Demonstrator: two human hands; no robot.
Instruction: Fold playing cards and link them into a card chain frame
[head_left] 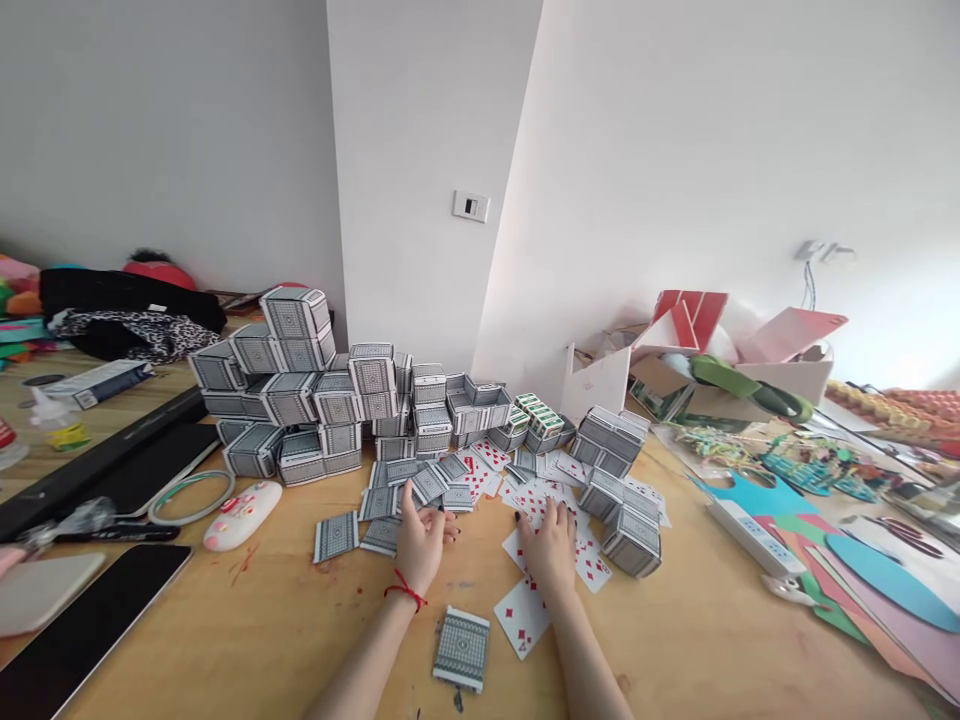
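Cards [520, 622] lie face-up at lower centre, under and around the right hand [551, 545], the nearer one; its fingers look spread, gripping nothing; folded cards [430, 485] lie up-frame of the left hand [424, 545], whose grip we cannot tell.

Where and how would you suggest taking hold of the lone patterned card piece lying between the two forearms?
I'd come from above and pinch the card piece by its left and right edges: it lies flat, and tabletop shows along both. Its near and far ends look folded, so squeezing there might bend them.
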